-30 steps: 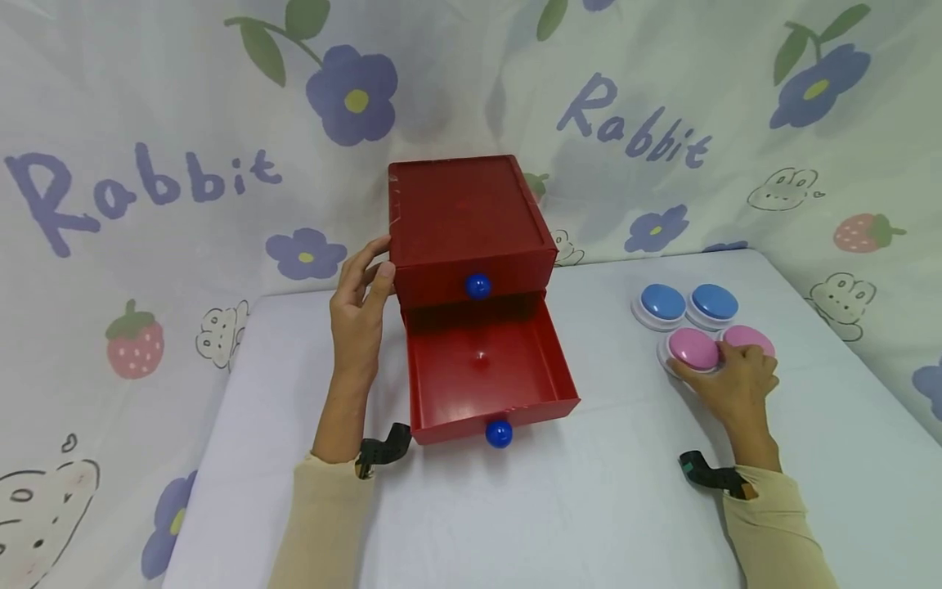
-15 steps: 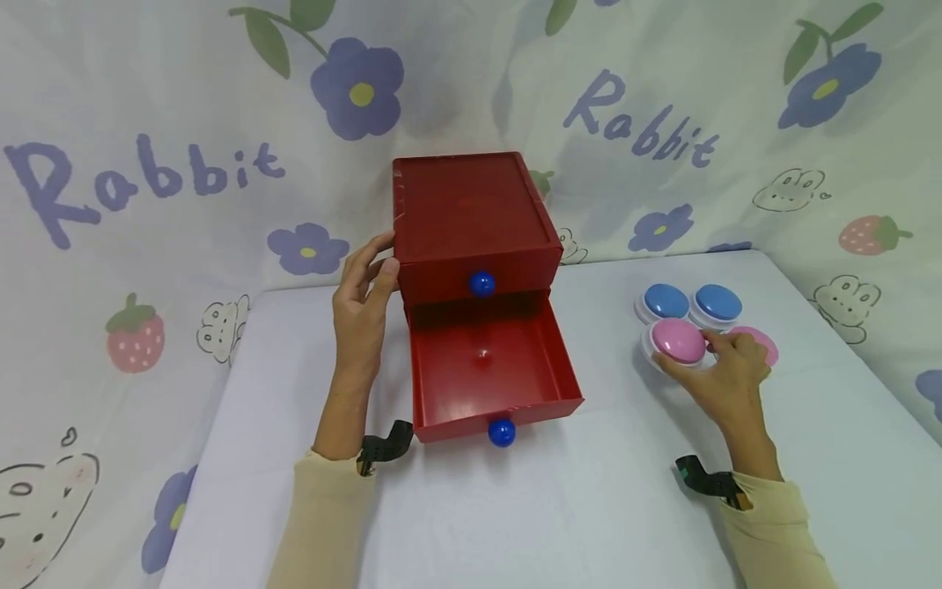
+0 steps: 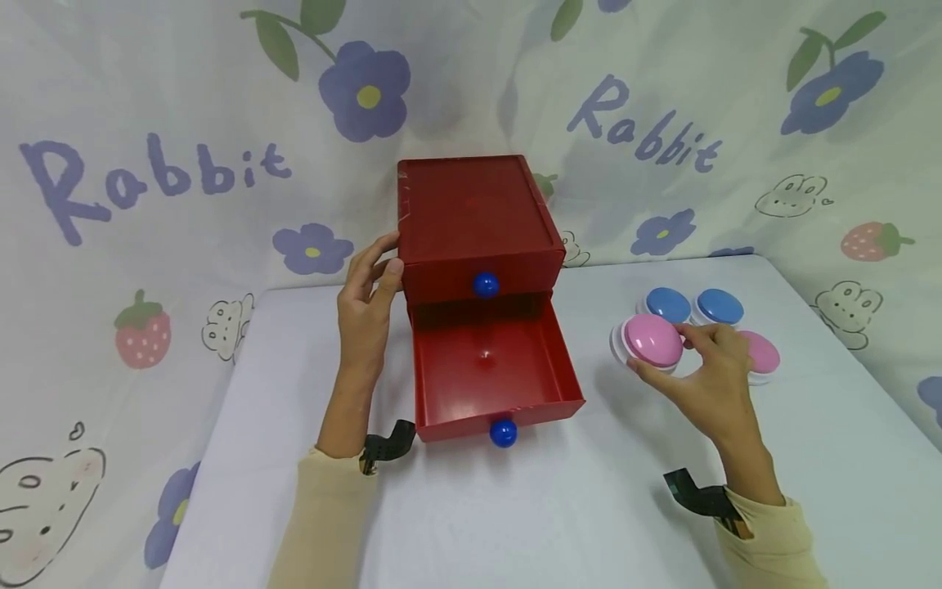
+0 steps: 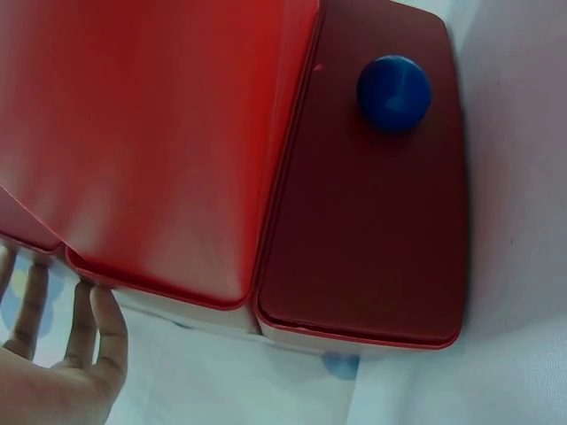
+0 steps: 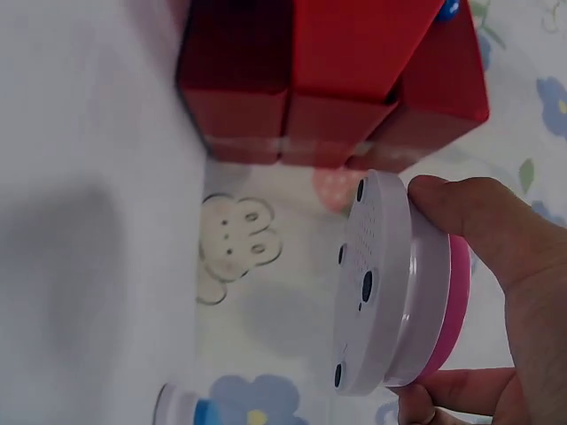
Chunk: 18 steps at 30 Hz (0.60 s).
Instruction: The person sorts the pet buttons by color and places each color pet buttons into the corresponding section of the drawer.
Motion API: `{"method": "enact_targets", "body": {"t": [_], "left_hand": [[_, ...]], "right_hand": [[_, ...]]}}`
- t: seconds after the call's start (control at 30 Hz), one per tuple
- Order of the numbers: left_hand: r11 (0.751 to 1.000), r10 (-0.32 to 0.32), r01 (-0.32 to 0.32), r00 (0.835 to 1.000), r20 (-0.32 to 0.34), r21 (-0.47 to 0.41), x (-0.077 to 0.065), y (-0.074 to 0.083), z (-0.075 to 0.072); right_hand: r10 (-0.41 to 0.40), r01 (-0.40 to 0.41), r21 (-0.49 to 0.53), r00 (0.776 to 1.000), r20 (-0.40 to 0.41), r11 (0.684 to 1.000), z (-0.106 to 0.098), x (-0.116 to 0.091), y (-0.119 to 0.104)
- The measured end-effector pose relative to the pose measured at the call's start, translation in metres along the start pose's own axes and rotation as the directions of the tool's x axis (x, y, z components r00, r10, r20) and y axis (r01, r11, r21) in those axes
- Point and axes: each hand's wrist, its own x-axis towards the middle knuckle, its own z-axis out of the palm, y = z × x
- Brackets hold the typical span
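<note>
Right hand, fingers clamped on a pink button, has lifted it nearer the drawer box; pickup looks done. Left hand, fingers apart, touches the box's left side.

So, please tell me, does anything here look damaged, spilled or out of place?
Only one small thing: the cabinet has faint pale marks along its top's left edge, perhaps scuffs, which break the even red. One pink button tilts, but the right hand is holding it. I see no spill.
</note>
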Motion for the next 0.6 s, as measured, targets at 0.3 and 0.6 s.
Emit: {"method": "enact_targets", "body": {"t": [0.3, 0.6], "left_hand": [[1.000, -0.002, 0.002, 1.000, 0.006, 0.001, -0.001, -0.002, 0.000], [1.000, 0.003, -0.003, 1.000, 0.000, -0.001, 0.001, -0.001, 0.001]], "right_hand": [[-0.072, 0.074, 0.080, 0.997, -0.025, 0.994, -0.003, -0.001, -0.036], [-0.141, 0.144, 0.136, 0.989, -0.036, 0.980, -0.006, -0.008, -0.071]]}}
